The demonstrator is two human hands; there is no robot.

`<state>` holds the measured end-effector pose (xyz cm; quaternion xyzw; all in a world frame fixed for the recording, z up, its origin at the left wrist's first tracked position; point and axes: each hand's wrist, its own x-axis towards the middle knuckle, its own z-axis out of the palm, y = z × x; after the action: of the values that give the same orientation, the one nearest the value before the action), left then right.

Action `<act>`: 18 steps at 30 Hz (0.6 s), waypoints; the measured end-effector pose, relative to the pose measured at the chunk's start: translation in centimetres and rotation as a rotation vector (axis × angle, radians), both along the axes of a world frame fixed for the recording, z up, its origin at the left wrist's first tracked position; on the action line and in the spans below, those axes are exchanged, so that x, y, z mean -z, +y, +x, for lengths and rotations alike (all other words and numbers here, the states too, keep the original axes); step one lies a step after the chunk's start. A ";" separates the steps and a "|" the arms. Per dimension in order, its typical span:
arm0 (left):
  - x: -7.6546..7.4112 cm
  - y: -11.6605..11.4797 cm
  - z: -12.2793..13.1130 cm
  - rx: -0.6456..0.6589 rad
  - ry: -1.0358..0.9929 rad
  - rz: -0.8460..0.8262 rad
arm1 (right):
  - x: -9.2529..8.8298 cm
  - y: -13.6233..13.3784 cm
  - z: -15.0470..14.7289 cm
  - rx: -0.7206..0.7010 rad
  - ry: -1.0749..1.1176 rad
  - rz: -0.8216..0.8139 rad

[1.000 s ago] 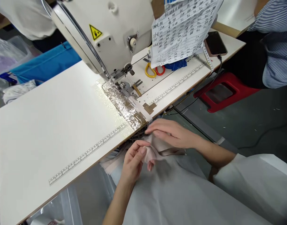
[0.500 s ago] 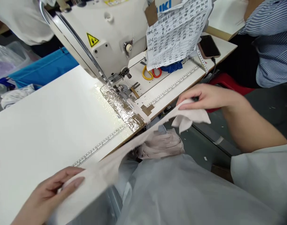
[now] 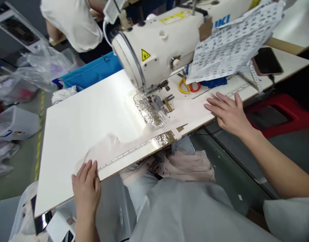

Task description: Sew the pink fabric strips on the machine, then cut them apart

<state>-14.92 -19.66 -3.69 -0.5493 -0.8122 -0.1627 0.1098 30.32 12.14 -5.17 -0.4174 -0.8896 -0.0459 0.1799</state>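
A long, pale pink strip of fabric [image 3: 129, 143] lies across the white sewing table, running in front of the needle area of the sewing machine [image 3: 154, 50]. At the strip's left end, my left hand [image 3: 86, 183] rests on it with its fingertips, close to the table's front edge. My right hand [image 3: 228, 112] lies over the other end with fingers spread, right of the presser foot. Neither hand grips the cloth; both press it from above. More pink fabric pieces [image 3: 187, 164] are bunched on my lap below the edge.
Yellow-and-red-handled scissors [image 3: 184, 86] and a phone [image 3: 267, 61] lie right of the needle. A handwritten sheet [image 3: 232, 43] hangs from the machine. A red stool [image 3: 282, 112] stands at right. Beyond the table are a blue cloth tray [image 3: 93, 72] and a person in white [image 3: 73, 25].
The strip, earlier stretched in the air between my pinching hands in front of the table, now lies on the tabletop. Both hands have opened onto it. My view has shifted left.
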 end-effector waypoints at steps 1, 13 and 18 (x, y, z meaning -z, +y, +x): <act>0.5 -0.2 1.0 -0.052 -0.002 0.024 | 0.4 -0.8 -0.3 0.025 0.033 0.014; 2.2 1.0 6.9 -0.362 -0.083 0.064 | 2.9 -3.2 -1.9 -0.043 0.234 -0.036; 3.2 0.2 6.4 -0.362 -0.084 0.075 | 4.5 -1.9 -1.4 -0.044 0.264 0.025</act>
<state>-8.52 -19.43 -6.85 -0.3824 -0.8951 -0.1930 0.1236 28.95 10.21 -9.68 -0.3978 -0.8666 0.0022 0.3014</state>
